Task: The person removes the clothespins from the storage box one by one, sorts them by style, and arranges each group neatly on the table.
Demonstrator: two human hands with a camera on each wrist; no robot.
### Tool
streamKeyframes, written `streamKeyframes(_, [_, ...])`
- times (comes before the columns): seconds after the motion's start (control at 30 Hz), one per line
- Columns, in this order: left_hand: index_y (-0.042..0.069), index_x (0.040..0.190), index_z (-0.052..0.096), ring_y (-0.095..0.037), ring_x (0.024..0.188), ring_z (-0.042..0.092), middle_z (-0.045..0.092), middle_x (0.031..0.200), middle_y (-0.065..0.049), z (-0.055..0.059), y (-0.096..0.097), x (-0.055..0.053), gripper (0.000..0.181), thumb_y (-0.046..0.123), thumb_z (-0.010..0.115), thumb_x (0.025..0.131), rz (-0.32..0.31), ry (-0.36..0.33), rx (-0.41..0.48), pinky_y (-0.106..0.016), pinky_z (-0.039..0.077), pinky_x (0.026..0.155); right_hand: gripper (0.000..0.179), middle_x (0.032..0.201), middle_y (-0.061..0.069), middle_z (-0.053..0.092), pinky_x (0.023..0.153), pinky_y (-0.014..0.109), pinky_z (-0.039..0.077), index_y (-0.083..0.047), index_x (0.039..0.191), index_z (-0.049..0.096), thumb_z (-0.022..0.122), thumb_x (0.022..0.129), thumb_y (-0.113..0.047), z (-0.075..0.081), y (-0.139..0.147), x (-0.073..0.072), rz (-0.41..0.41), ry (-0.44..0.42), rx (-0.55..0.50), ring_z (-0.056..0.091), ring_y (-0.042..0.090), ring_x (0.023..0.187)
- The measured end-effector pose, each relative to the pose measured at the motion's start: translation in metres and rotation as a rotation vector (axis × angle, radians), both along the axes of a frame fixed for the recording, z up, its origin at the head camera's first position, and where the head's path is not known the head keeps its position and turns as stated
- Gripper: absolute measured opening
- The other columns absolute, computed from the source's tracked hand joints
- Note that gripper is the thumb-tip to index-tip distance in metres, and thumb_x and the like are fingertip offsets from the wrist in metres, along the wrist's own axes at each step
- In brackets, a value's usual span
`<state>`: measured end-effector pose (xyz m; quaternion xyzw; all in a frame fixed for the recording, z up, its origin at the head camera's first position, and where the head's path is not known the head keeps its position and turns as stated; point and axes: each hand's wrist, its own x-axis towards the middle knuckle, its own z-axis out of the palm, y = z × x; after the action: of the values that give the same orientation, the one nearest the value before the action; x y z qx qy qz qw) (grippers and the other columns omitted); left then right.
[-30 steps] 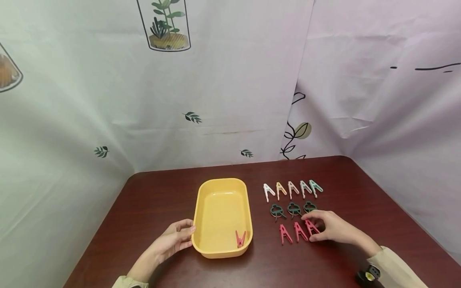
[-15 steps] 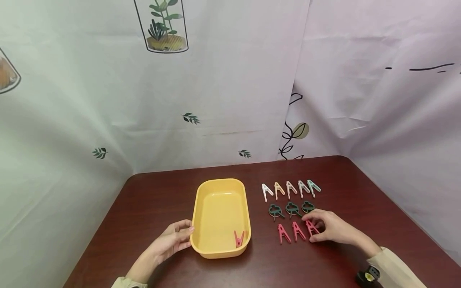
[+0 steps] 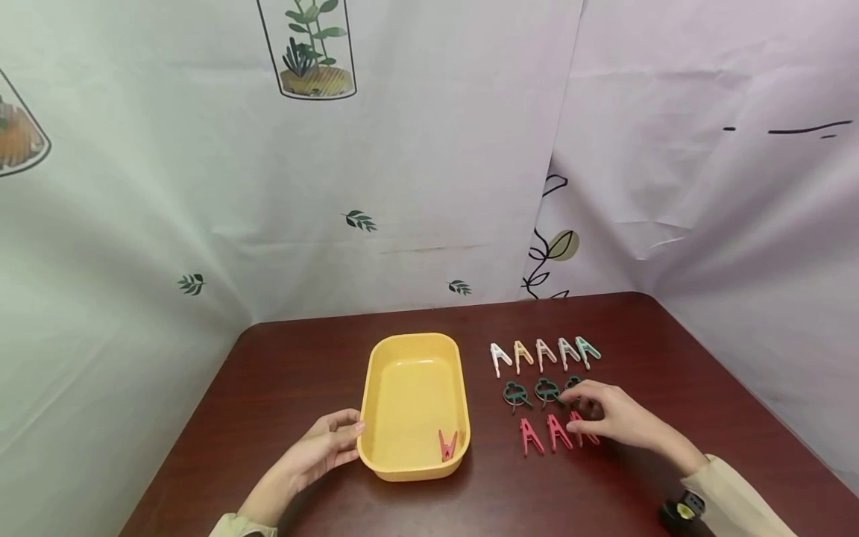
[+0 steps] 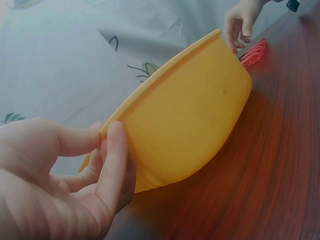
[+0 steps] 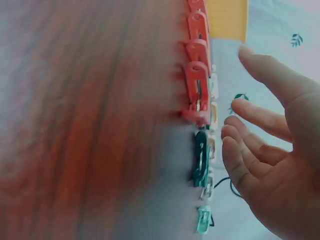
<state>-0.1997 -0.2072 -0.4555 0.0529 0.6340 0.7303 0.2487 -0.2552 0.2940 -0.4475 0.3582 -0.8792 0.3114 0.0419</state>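
Observation:
My left hand [image 3: 322, 447] holds the near left rim of a yellow plastic basin [image 3: 365, 388], thumb and fingers pinching its edge in the left wrist view. One red clothespin [image 3: 447, 445] lies inside, at the near right corner. On the table to the right is a row of three red clothespins [image 3: 530, 436]. Over the rightmost red clothespin [image 3: 590, 432] hovers my right hand [image 3: 620, 418], fingers apart and holding nothing; the right wrist view shows a gap between it and the clothespins. It partly covers the rightmost dark green round clip [image 3: 573, 382].
Two more dark green round clips, one of them the middle clip [image 3: 546, 389], lie behind the red row. Farther back is a row of several pale clothespins, from a white clothespin [image 3: 499, 356] to a teal clothespin [image 3: 587, 350]. A patterned curtain [image 3: 429, 186] hangs behind the table.
My right hand has let go of the rightmost red clothespin, rising slightly off it, and the clothespin stays on the table. My left hand keeps its place on the basin.

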Motion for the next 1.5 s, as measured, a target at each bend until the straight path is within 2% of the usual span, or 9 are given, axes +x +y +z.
streamKeyframes(0.37, [0.011, 0.108, 0.050, -0.004, 0.082, 0.063, 0.063, 0.093, 0.005, 0.001, 0.001, 0.001, 0.010, 0.014, 0.053, 0.099, -0.006, 0.009, 0.018, -0.017, 0.055, 0.073, 0.031, 0.104, 0.004, 0.068, 0.068, 0.026, 0.054, -0.009, 0.114, 0.065, 0.072, 0.087, -0.022, 0.004, -0.023, -0.009, 0.037, 0.067, -0.032, 0.063, 0.015, 0.086])
streamKeyframes(0.67, [0.011, 0.108, 0.051, -0.004, 0.082, 0.063, 0.063, 0.093, 0.005, -0.001, 0.000, 0.000, 0.009, 0.014, 0.053, 0.099, 0.003, 0.000, 0.021, -0.017, 0.055, 0.074, 0.035, 0.112, 0.003, 0.069, 0.078, 0.031, 0.055, -0.010, 0.117, 0.065, 0.072, 0.087, -0.028, 0.011, -0.041, -0.012, 0.049, 0.061, -0.002, 0.066, 0.012, 0.098])
streamKeyframes(0.77, [0.012, 0.108, 0.051, -0.004, 0.082, 0.063, 0.063, 0.093, 0.006, -0.001, 0.000, 0.000, 0.009, 0.014, 0.053, 0.099, 0.003, 0.000, 0.020, -0.017, 0.055, 0.074, 0.034, 0.112, 0.005, 0.069, 0.078, 0.031, 0.055, -0.009, 0.117, 0.064, 0.070, 0.089, -0.027, 0.012, -0.047, -0.014, 0.073, 0.035, -0.005, 0.067, 0.016, 0.097])
streamKeyframes(1.0, [0.011, 0.109, 0.051, -0.004, 0.083, 0.063, 0.063, 0.094, 0.005, 0.000, 0.002, 0.001, 0.011, 0.015, 0.054, 0.099, -0.010, 0.013, 0.023, -0.018, 0.055, 0.074, 0.031, 0.110, 0.005, 0.069, 0.078, 0.035, 0.055, -0.008, 0.117, 0.064, 0.068, 0.091, -0.025, 0.017, -0.057, -0.016, 0.108, 0.040, -0.005, 0.065, 0.020, 0.094])
streamKeyframes(1.17, [0.012, 0.108, 0.051, -0.004, 0.082, 0.063, 0.062, 0.093, 0.006, -0.002, 0.000, 0.000, 0.011, 0.015, 0.054, 0.099, 0.001, 0.009, 0.006, -0.017, 0.055, 0.074, 0.032, 0.112, 0.003, 0.068, 0.079, 0.036, 0.055, -0.012, 0.119, 0.064, 0.067, 0.092, -0.028, 0.019, -0.067, -0.017, 0.116, 0.022, 0.002, 0.064, 0.018, 0.096])
streamKeyframes(1.5, [0.011, 0.107, 0.051, -0.004, 0.083, 0.063, 0.062, 0.094, 0.005, -0.003, 0.000, 0.000, 0.009, 0.015, 0.053, 0.099, 0.000, 0.002, 0.014, -0.017, 0.055, 0.074, 0.028, 0.115, 0.001, 0.066, 0.080, 0.035, 0.054, -0.020, 0.119, 0.063, 0.065, 0.093, -0.027, 0.021, -0.091, -0.016, 0.184, 0.021, -0.010, 0.063, 0.018, 0.098])
